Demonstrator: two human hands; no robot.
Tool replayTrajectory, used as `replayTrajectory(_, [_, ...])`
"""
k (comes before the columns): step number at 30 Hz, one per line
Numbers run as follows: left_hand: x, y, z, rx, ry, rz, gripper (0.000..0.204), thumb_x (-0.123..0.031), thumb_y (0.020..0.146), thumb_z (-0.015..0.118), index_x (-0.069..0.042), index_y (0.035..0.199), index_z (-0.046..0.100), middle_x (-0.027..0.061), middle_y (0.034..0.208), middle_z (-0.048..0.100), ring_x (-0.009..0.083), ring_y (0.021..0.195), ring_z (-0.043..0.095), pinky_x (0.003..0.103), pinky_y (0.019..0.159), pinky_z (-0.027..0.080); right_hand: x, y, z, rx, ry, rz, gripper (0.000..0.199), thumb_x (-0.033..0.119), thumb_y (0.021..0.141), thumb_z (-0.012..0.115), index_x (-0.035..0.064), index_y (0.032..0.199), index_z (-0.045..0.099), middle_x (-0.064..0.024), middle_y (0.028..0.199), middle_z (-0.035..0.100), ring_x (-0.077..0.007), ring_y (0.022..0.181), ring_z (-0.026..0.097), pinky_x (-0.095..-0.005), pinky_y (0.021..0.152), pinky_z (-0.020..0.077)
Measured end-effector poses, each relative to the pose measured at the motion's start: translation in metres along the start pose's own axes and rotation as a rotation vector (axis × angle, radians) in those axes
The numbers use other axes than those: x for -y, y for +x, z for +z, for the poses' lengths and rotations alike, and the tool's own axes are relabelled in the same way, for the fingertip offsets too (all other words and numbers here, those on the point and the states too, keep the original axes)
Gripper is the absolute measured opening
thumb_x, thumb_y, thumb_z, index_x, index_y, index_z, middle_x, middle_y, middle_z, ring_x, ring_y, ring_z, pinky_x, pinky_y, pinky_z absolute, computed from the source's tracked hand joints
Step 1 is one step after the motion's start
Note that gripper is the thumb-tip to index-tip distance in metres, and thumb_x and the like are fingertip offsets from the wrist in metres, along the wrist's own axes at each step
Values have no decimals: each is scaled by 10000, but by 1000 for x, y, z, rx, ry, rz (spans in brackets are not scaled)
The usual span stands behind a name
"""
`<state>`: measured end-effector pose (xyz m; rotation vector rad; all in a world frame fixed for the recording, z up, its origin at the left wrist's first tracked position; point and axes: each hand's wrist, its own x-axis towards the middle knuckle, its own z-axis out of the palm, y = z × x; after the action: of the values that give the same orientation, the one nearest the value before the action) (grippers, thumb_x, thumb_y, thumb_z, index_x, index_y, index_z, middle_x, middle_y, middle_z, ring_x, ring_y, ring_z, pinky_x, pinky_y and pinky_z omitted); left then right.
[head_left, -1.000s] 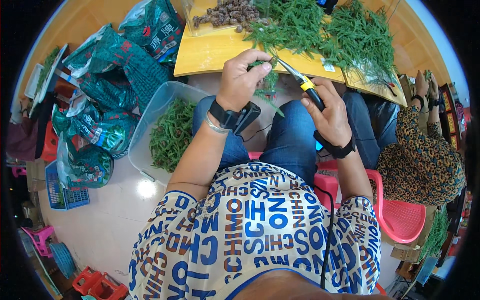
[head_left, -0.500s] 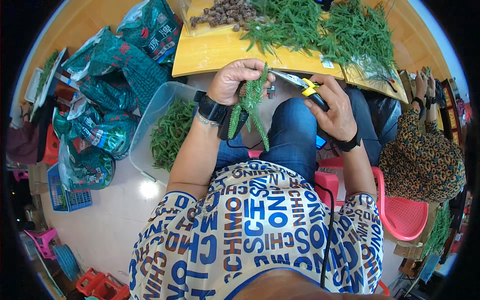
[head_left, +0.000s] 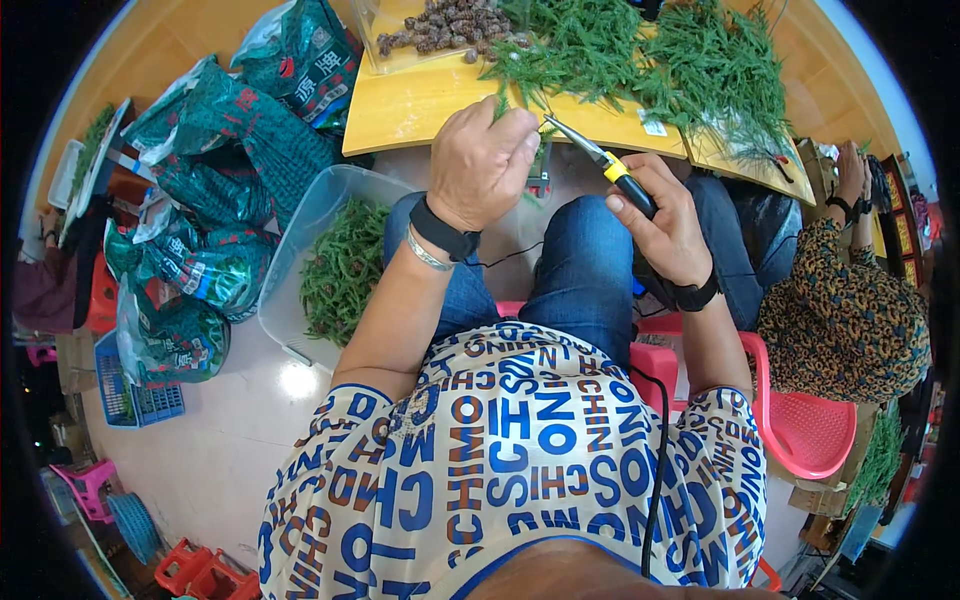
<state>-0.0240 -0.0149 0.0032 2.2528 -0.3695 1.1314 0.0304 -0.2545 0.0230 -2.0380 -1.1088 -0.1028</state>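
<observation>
My left hand (head_left: 480, 170) is closed in a fist, its back turned up, around a green artificial pine sprig (head_left: 503, 101). Most of the sprig is hidden by the fingers; bits of green show above the fist and beside the thumb. My right hand (head_left: 668, 222) grips needle-nose pliers (head_left: 612, 166) with yellow and black handles. The jaws point up and left, and their tip is close by the left fingers, at a thin dark end, perhaps the stem. Whether the jaws clamp it I cannot tell.
Ahead is a yellow table (head_left: 410, 115) bearing green sprigs (head_left: 715, 70) and a clear tray of pine cones (head_left: 445, 28). At my left stand a clear bin (head_left: 283, 265) of sprigs, green bags (head_left: 290, 150) and a blue basket (head_left: 150, 400). Another person (head_left: 850, 310) works at the right.
My left hand has rolled over, back now upward, and swung the hanging sprig up and mostly out of sight. The pliers' handles have come closer together and the tool points more steeply upward.
</observation>
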Motion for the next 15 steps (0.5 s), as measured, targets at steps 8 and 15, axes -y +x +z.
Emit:
replayTrajectory(8, [1, -5, 16, -33, -436, -246, 149, -152, 841, 617, -41, 940, 605, 131, 802, 582, 240, 707, 560, 312, 650, 440, -1, -2, 5, -112, -198, -70, 165, 74, 805, 693, -25, 906, 609, -140, 1022, 581, -287, 894, 599, -322, 764, 470])
replayTrajectory(15, [0, -9, 22, 47, -909, -585, 194, -202, 855, 633, -21, 919, 606, 136, 793, 599, 221, 710, 580, 297, 632, 441, -6, 2, 7, -174, -404, -214, 209, 80, 787, 711, -22, 939, 611, -146, 1029, 586, -311, 902, 604, -321, 753, 475])
